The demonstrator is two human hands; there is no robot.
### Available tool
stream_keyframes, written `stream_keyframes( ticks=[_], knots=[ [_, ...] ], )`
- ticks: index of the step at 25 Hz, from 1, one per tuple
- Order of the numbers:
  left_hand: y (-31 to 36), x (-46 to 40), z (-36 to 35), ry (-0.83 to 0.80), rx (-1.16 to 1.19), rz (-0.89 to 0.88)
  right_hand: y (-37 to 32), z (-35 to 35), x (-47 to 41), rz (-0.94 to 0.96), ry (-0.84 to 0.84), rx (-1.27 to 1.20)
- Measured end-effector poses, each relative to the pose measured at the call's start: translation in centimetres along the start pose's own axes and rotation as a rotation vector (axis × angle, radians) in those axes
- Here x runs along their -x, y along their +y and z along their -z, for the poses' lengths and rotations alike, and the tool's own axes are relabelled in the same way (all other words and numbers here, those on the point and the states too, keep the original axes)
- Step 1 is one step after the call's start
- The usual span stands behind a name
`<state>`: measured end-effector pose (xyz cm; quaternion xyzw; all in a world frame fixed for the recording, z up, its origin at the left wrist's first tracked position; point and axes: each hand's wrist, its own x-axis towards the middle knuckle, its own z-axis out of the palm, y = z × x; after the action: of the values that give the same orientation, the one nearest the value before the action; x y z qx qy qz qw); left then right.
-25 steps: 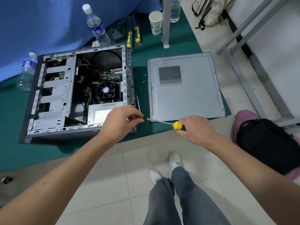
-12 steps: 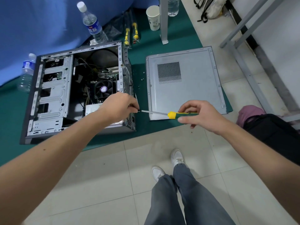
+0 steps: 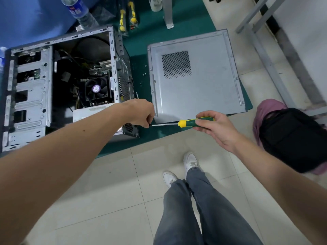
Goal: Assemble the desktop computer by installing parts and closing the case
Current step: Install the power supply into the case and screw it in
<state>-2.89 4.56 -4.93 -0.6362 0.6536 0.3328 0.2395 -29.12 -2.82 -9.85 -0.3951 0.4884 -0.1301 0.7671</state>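
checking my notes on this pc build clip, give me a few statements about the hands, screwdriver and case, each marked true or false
1. The right hand holds the screwdriver by its green and yellow handle. True.
2. The side panel is already fitted on the computer case. False: it lies flat on the green mat, to the right of the open case.
3. The left hand is at the tip end of the screwdriver, by the case's rear lower corner. True.
4. The screwdriver shaft points straight up. False: it lies roughly level, pointing left toward the case.
5. The CPU fan is visible inside the case. True.
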Motion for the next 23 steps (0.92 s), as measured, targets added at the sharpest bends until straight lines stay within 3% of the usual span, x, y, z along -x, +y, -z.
stream_keyframes(
  ticks=[8,23],
  knots=[
    [-0.9,-3.0,-2.2,-0.238,-0.143,-0.011,3.3,-1.4,-2.2,0.033,-0.016,0.150],
    [-1.1,-3.7,-2.6,-0.338,-0.211,-0.010,4.5,-1.8,-2.5,-0.058,-0.029,0.168]
  ],
)
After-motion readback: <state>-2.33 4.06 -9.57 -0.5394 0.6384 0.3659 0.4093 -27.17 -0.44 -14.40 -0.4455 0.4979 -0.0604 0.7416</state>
